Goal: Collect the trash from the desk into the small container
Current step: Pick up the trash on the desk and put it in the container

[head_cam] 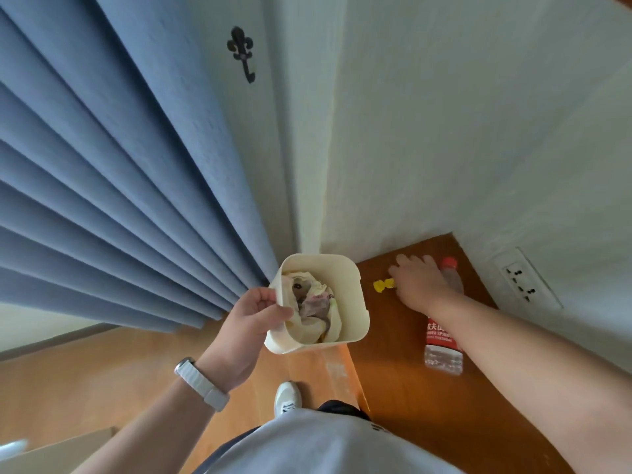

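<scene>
Container (355,302), cream and part-filled with crumpled paper (316,304), gripped at its near rim by left hand (251,323), held beside desk (403,381) edge. Yellow wrapper (382,285) on desk, just under thumb of right hand (419,282) (fingers spread, palm down). Plastic bottle (444,336) lying flat, partly hidden under right forearm. Blue curtain (113,186) at left.

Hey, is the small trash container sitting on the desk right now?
No, the left hand holds the small container by its rim, up in the air beside the desk.
</scene>
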A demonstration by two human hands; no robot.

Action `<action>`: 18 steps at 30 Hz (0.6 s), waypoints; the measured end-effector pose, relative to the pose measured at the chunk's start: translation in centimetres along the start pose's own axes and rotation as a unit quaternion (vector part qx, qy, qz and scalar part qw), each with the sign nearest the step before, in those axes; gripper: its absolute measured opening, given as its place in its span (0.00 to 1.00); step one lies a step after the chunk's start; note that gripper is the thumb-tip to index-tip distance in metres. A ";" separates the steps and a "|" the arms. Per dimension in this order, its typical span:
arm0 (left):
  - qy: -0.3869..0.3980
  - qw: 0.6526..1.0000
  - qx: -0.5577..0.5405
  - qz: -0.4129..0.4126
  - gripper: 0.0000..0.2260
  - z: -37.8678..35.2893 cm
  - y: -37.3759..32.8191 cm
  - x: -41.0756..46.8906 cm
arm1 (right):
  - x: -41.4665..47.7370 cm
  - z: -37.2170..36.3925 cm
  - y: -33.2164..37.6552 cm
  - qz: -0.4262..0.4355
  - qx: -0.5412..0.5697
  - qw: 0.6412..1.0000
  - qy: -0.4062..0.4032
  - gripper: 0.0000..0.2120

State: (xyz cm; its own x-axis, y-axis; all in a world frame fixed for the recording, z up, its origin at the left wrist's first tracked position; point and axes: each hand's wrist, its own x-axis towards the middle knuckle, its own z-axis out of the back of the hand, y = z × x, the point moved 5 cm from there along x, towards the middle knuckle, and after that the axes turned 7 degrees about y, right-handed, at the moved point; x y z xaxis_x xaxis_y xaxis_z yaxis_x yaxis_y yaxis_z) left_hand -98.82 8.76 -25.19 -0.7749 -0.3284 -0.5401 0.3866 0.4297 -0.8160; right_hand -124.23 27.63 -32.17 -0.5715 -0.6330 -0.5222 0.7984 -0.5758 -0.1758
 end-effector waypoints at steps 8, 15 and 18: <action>0.020 1.000 0.004 -0.006 0.29 -0.8 -0.4 -0.2 | -3.1 0.1 0.0 -0.033 0.060 0.997 -0.016 0.15; 0.035 0.999 0.029 0.000 0.27 -1.1 -0.7 -0.7 | -3.1 -2.4 0.5 -0.084 0.194 0.977 0.000 0.21; 0.021 0.999 0.027 0.004 0.29 -0.5 -1.0 -1.2 | -2.5 -2.8 1.0 -0.112 0.214 0.970 -0.011 0.19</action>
State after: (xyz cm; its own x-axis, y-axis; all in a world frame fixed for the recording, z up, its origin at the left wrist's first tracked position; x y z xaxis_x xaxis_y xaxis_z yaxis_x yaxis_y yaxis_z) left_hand -98.53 9.15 -23.61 -0.7912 -0.2899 -0.5385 0.4181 0.3862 -0.8222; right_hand -121.51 30.11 -33.39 -0.7285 -0.4758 -0.4929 0.5052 -0.8591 0.0825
